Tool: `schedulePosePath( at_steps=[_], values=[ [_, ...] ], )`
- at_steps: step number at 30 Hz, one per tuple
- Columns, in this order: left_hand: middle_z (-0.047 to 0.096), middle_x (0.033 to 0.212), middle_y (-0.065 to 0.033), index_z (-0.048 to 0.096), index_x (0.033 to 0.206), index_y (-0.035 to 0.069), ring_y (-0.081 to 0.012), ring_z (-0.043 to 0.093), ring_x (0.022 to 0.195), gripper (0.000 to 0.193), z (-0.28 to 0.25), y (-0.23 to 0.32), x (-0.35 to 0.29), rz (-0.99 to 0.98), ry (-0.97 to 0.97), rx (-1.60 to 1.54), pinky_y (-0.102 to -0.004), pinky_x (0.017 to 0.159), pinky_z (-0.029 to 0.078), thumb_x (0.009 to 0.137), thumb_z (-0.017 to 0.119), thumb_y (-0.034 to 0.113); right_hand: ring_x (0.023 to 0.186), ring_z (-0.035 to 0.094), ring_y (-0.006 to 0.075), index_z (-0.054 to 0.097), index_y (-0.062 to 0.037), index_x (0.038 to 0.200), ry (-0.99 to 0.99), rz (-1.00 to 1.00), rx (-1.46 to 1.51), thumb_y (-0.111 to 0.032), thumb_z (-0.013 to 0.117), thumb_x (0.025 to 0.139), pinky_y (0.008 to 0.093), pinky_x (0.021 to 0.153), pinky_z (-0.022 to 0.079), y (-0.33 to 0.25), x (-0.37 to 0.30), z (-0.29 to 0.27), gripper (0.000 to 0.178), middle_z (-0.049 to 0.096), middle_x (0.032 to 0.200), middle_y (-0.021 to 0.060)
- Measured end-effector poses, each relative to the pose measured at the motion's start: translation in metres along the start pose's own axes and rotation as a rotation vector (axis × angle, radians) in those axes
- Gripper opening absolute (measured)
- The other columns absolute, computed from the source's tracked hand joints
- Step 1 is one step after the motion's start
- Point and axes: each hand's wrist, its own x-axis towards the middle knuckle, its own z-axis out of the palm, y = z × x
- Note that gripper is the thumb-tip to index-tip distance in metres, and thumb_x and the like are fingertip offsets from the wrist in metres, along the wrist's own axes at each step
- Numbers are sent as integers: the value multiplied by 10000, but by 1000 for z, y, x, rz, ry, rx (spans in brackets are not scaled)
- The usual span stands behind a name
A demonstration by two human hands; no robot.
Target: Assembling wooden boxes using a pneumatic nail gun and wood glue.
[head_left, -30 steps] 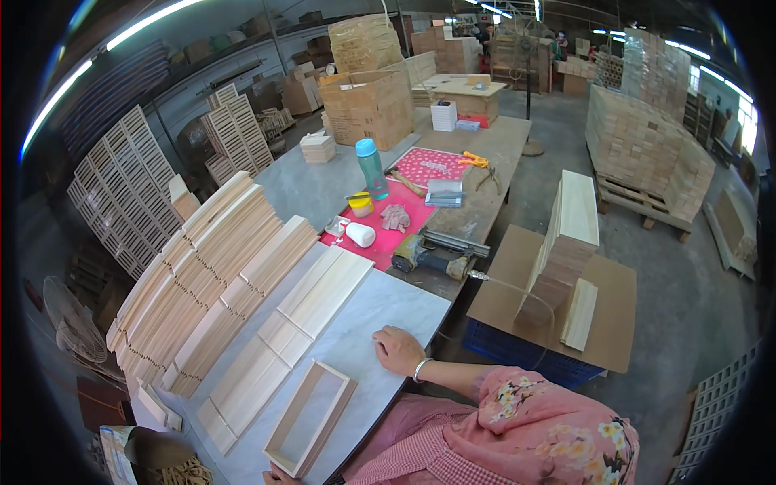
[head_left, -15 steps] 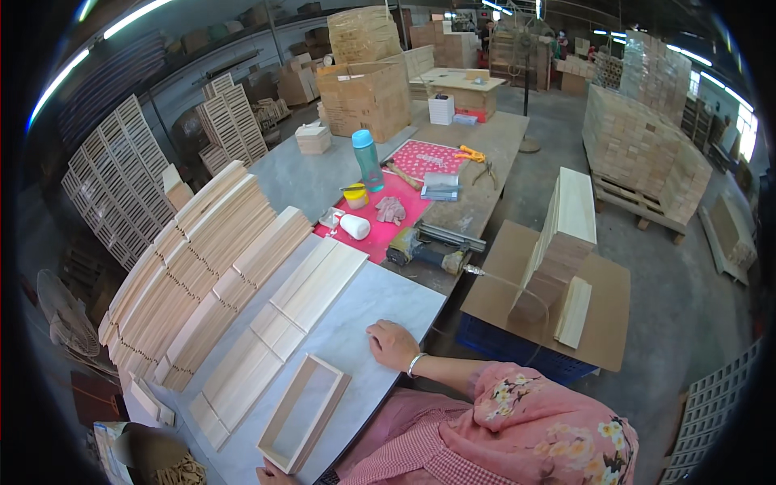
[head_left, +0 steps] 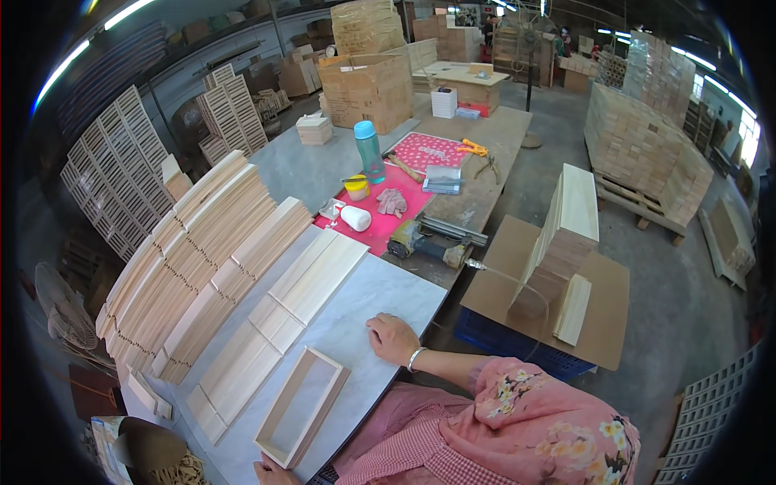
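Grips impossible to tell, left hand (head_left: pixel 276 471) at a corner of the frame (head_left: pixel 316 415), right hand (head_left: pixel 394 339) curled on the table (head_left: pixel 404 287), boards (head_left: pixel 280 323) alongside.

A marbled grey tabletop (head_left: pixel 398 284) carries a wooden frame (head_left: pixel 320 413), flat boards (head_left: pixel 276 325) and, seemingly, stacked slats (head_left: pixel 192 260).

White tube lights (head_left: pixel 62 74) burn out at upper left, with a bluish fringe toward the rim, and a window (head_left: pixel 749 139) glares at far right; the background between stays dim. Soft light falls on the pale worktop (head_left: pixel 396 283), casting only faint shadows. The wooden frame (head_left: pixel 315 420) and right hand (head_left: pixel 394 339) look fairly crisp, distant detail softer. Fisheye distortion bends straight edges, and black swallows the corners.
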Motion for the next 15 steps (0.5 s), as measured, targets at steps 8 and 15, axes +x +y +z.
schedulePosePath(
  at_steps=[8, 15],
  values=[
    [396, 617, -71, 424, 683, -14, -205, 350, 585, 488, -19, 21, -21, 34, 30, -11, -355, 577, 382, 1018, 559, 314, 744, 591, 309, 621, -61, 932, 1, 15, 17, -32, 618, 808, 382, 710, 504, -2, 4, -1, 128, 611, 849, 115],
    [580, 729, -236, 547, 766, -48, -410, 493, 667, 520, -14, 47, -22, -29, 19, -49, -484, 714, 431, 990, 507, 419, 750, 596, 314, 626, -60, 937, 7, 5, 22, -39, 616, 811, 384, 713, 505, 0, 3, -2, 128, 613, 856, 119]
  ],
)
